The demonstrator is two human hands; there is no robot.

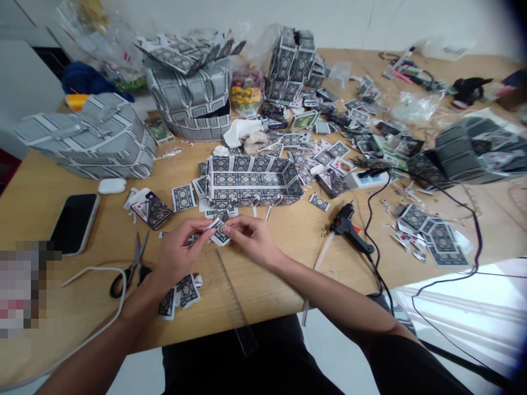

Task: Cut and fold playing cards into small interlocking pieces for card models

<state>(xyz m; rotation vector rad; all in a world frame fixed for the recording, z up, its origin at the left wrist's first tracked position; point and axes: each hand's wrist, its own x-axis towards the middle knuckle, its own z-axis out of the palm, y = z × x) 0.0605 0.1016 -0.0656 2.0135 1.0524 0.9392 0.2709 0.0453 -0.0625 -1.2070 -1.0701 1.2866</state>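
Observation:
Both hands meet over the table just in front of a box made of patterned playing cards. Between them is a folded playing card. My left hand pinches its left side, with another piece of card partly hidden under the fingers. My right hand holds the card's right side between thumb and fingers. A clear ruler lies below the hands and sticks out over the table's front edge. Open-bladed scissors rest left of my left forearm, and cut cards lie beside that forearm.
A phone and a white case are at the left. Right of my hands lies a black glue gun with its cable, near a power strip. Woven card baskets and several loose cards cover other parts.

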